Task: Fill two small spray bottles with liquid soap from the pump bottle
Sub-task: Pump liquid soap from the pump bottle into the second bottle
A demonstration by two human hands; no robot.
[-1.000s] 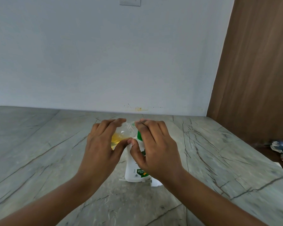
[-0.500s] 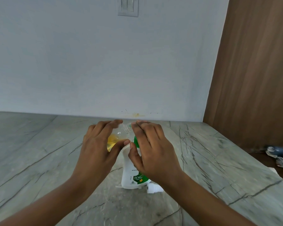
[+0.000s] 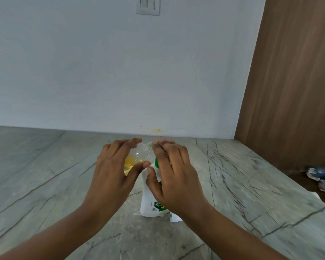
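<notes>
On the counter: grey veined marble; white pump bottle stood upright.
Left hand: gripped a tilted spray bottle, yellow liquid inside.
Right hand: clasped the pump bottle's top.
Room: pale wall, switch plate, yellow stain; wood panel on the right.

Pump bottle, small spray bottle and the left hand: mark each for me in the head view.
pump bottle (image 3: 147, 199): head view, on its white lower body.
small spray bottle (image 3: 130, 162): head view, on the yellow liquid in its clear body.
left hand (image 3: 112, 171): head view, on the back of the hand.
</notes>
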